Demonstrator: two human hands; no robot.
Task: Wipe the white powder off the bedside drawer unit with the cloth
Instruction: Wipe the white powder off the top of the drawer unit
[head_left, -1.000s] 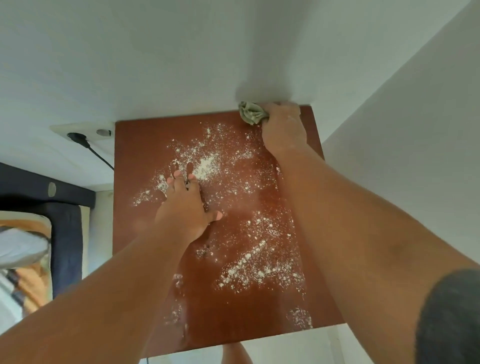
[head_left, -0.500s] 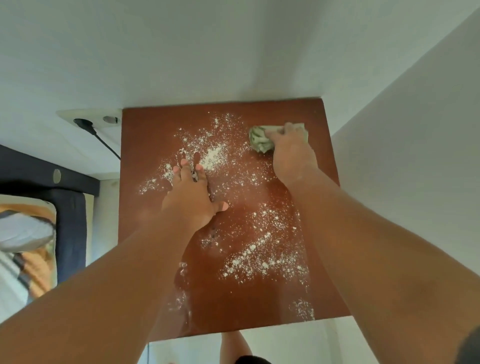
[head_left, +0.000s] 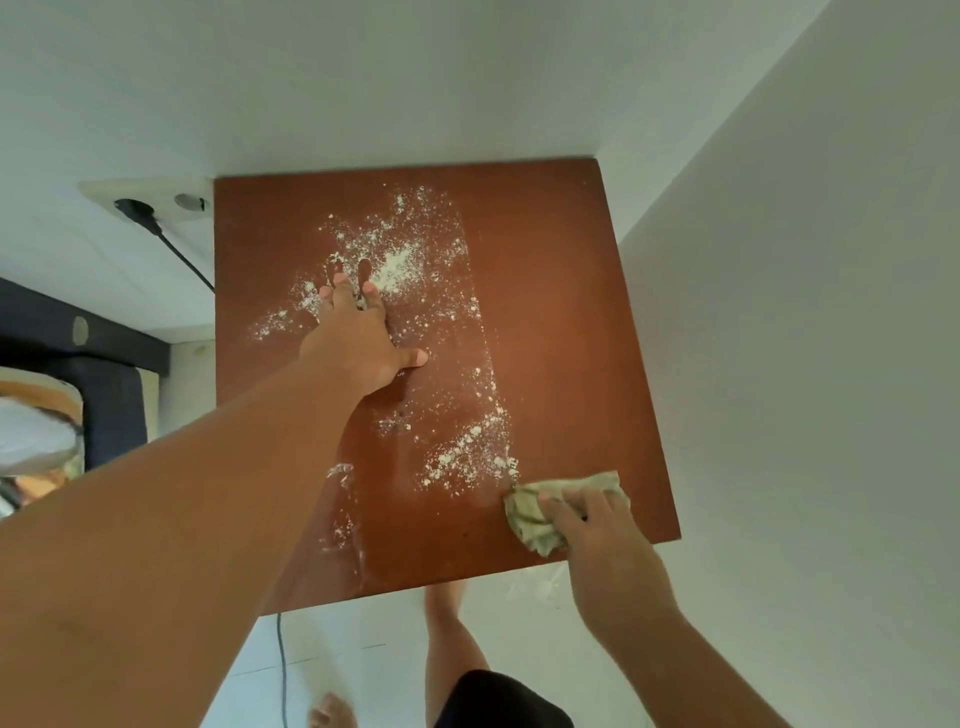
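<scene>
The reddish-brown top of the drawer unit (head_left: 561, 291) fills the middle of the view. White powder (head_left: 400, 260) is scattered over its left and middle parts, with another patch (head_left: 462, 457) nearer the front. The strip along the right side shows bare wood. My right hand (head_left: 597, 525) grips a crumpled pale green cloth (head_left: 530, 517) at the front right corner of the top. My left hand (head_left: 358, 338) lies flat on the top with fingers spread, its fingertips in the powder.
White walls close in behind and on the right. A wall socket (head_left: 156, 200) with a black plug and cable (head_left: 182, 254) sits to the left of the unit. A dark bed frame (head_left: 78, 343) lies at the far left. My bare legs (head_left: 447, 644) stand on the white floor below.
My right hand has dragged the cloth from the back right of the top down to the front right corner, leaving a clean strip. My left hand has stayed pressed in place.
</scene>
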